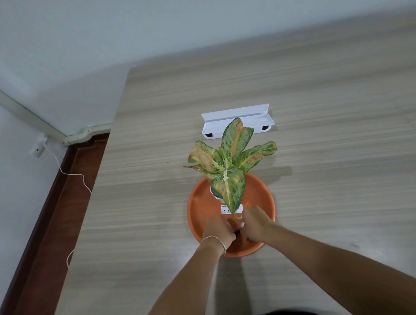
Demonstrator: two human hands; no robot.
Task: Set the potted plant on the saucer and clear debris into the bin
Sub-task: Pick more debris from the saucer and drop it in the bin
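hands: left hand (219,230) and right hand (255,223) both curled, knuckles nearly touching, low centre of frame. Look clamped on something dark between them, probably the pot rim; pot itself hidden by hands and leaves, so can't confirm.
plant: potted plant (228,163) centre frame, leaves leaning toward the top of the frame, several browned. A bit of white wrap shows under the leaves.
saucer: orange saucer (201,204) under the hands, centre-low on the wooden table (318,106). Plant is over it or in it; seated vs held just above, can't tell.
bin: none in view. White tray-like piece (236,122) lies on the table above the plant in frame, purpose unclear.
debris: a few dark specks on the table left of the leaves, tiny.
risk 1: top-heavy lean; letting go early could tip the pot toward the far rim and spill soil.
risk 2: grip sits near the saucer's near edge; off-centre placement could rock the saucer.
risk 3: the hanging front leaf tip sits right by the fingers and could get pinched or torn.
risk 4: dry brown leaves may shed if jolted, adding debris.
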